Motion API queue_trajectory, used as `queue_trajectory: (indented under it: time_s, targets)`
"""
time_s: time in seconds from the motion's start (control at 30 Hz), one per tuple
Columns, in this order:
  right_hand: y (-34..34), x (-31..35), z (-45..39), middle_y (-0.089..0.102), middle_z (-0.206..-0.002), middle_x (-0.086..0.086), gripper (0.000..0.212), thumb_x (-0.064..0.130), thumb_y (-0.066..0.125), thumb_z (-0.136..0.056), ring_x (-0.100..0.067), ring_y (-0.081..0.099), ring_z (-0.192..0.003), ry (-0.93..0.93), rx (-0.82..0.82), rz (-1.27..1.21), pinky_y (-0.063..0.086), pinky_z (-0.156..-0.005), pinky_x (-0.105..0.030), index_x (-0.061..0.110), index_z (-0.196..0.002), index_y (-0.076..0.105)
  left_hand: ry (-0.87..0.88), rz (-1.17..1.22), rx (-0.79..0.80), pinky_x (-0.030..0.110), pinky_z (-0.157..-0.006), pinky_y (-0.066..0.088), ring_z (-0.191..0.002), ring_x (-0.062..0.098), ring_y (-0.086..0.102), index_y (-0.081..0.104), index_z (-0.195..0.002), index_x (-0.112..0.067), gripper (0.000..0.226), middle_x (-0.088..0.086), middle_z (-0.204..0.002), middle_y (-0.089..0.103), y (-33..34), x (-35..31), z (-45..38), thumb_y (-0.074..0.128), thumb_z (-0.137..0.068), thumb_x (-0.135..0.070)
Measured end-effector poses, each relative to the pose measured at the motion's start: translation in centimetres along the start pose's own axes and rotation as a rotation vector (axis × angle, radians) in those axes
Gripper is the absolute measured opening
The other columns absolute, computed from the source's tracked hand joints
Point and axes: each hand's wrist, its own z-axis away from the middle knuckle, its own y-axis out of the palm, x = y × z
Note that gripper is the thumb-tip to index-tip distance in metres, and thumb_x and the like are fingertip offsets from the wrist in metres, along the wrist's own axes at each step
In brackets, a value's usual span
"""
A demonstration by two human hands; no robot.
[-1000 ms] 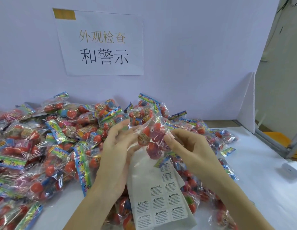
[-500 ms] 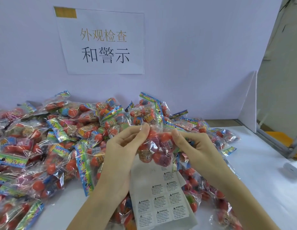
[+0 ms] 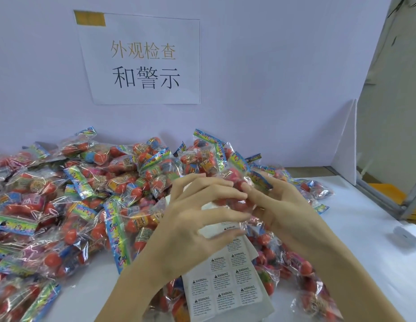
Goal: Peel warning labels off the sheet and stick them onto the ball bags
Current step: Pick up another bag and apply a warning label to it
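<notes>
A clear ball bag (image 3: 235, 182) with red balls and a colourful header strip is up between my two hands, above the pile. My right hand (image 3: 281, 205) grips it from the right, thumb on top and fingers underneath. My left hand (image 3: 195, 219) lies across its front with spread, nearly straight fingers pressing on the plastic. The white sheet of warning labels (image 3: 225, 287) lies below my left hand on top of other bags, with several labels left in its lower part. No loose label is visible on either hand.
A big heap of ball bags (image 3: 86, 205) covers the white table from the left edge to the middle, and more bags (image 3: 304, 275) lie under my right forearm. A small white device (image 3: 407, 233) sits at the right. A paper sign (image 3: 144, 63) hangs on the back wall.
My left hand has stopped pinching the bag and now lies flat over its front with fingers spread. The bag has turned and shifted slightly right in my right hand. The sheet has stayed put.
</notes>
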Motion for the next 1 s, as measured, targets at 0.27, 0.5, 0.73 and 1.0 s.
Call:
queue_trajectory:
  time_s: [0.27,0.5,0.73,1.0]
  targets:
    - [-0.2,-0.1,0.0,0.078,-0.107,-0.012,0.036,0.027,0.084,-0.083,-0.023,0.075,-0.093,-0.078,-0.086,-0.015,0.058,-0.089,-0.027,0.021,-0.118,0.076,-0.449,0.46,-0.268,0.043,-0.104,0.054,-0.117,0.019,0.067,0.068,-0.127,-0.036,0.046,-0.01,-0.134,0.063,0.8,0.3,-0.2,0.086,-0.086,-0.031]
    - [-0.2,-0.3,-0.1,0.076,-0.118,-0.015,0.048,0.034,0.081,-0.088,-0.026,0.073,-0.105,-0.1,-0.098,0.014,0.056,-0.099,-0.035,0.016,-0.131,0.069,-0.577,0.677,-0.213,0.016,-0.074,0.055,-0.077,0.01,0.071,0.072,-0.119,-0.036,0.036,-0.013,-0.105,0.076,0.9,0.1,-0.4,0.084,-0.088,-0.022]
    - [1.1,-1.0,0.0,0.077,-0.097,-0.001,0.053,0.029,0.086,-0.081,-0.014,0.075,-0.089,-0.097,-0.233,0.134,0.054,-0.074,-0.016,0.022,-0.124,0.056,-0.596,0.566,-0.242,0.025,-0.086,0.058,-0.1,0.012,0.072,0.067,-0.112,-0.036,0.036,-0.016,-0.115,0.068,0.7,0.6,-0.3,0.083,-0.082,-0.024]
    - [2.5,-0.8,0.3,0.075,-0.116,-0.016,0.037,0.029,0.065,-0.102,-0.029,0.073,-0.102,-0.16,-0.104,-0.072,0.059,-0.09,-0.032,0.001,-0.125,0.064,-0.422,0.356,-0.082,0.01,-0.101,0.041,-0.127,0.005,0.055,0.052,-0.131,-0.045,0.068,-0.024,-0.128,0.056,1.1,0.2,0.0,0.081,-0.075,-0.07]
